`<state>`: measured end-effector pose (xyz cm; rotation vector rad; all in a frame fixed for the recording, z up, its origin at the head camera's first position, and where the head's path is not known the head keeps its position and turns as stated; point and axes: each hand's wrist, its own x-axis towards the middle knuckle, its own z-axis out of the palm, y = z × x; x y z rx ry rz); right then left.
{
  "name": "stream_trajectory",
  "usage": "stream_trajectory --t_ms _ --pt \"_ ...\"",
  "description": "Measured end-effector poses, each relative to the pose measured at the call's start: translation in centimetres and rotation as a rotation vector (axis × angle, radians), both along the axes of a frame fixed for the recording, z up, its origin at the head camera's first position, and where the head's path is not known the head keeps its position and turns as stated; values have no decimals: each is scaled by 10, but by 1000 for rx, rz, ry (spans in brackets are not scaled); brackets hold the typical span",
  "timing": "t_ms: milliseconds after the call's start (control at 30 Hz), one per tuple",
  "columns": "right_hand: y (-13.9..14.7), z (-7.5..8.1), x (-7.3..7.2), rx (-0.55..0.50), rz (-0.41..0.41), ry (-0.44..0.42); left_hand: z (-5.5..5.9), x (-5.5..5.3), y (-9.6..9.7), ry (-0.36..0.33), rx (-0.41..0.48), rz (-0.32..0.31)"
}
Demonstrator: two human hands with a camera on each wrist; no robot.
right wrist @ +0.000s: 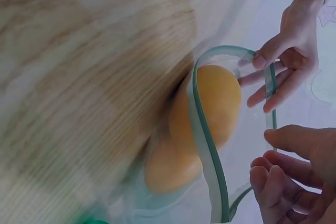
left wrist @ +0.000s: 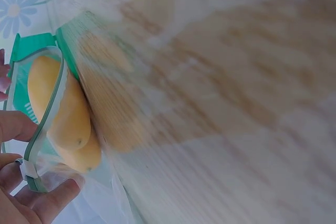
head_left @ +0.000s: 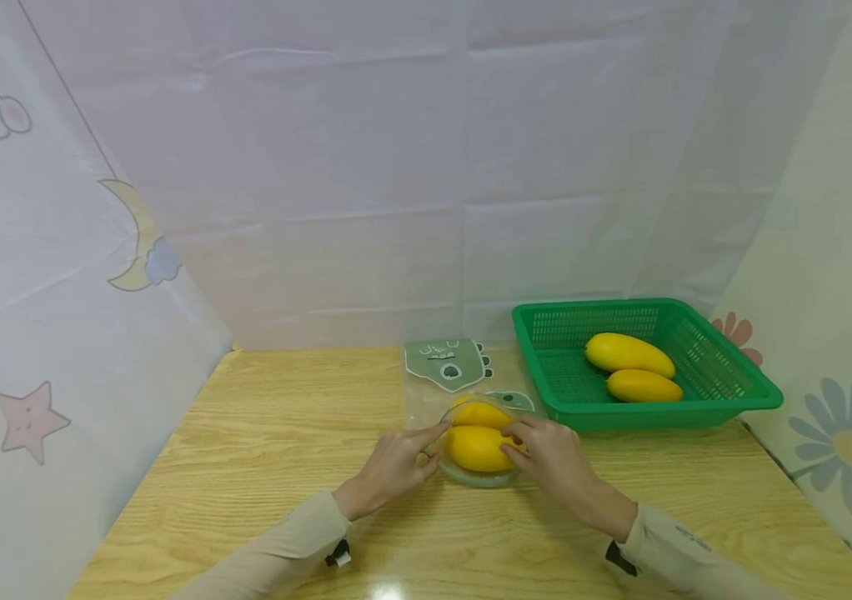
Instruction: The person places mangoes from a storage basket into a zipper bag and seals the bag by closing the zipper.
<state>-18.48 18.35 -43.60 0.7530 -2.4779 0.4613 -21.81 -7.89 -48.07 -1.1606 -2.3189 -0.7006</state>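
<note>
A clear zip bag [head_left: 482,480] with a green-edged mouth lies on the wooden table, its mouth spread wide. Inside are two yellow mangoes, the nearer mango [head_left: 477,450] in front of the farther mango [head_left: 480,414]. At the left side of the mouth, my left hand [head_left: 394,467] pinches the rim, close to a white slider [left wrist: 29,169]. My right hand [head_left: 555,461] holds the opposite part of the rim, its thumb [right wrist: 291,139] on the green strip and the other fingers bent. In the head view its fingertips overlap the nearer mango.
A green plastic basket [head_left: 647,408] stands at the back right with two more yellow mangoes [head_left: 628,354] in it. The bag's printed green cartoon part [head_left: 447,364] spreads toward the back wall. Wood-grain table [head_left: 283,433] extends to the left; printed cloth [head_left: 351,167] hangs behind.
</note>
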Motion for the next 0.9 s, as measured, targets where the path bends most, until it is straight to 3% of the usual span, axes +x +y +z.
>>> stream_trajectory --t_ms 433,900 --pt "17 15 -6 -63 -34 114 1 1 0 -26 -13 11" --pt "47 28 -20 -53 -138 145 3 2 0 -39 -22 17"
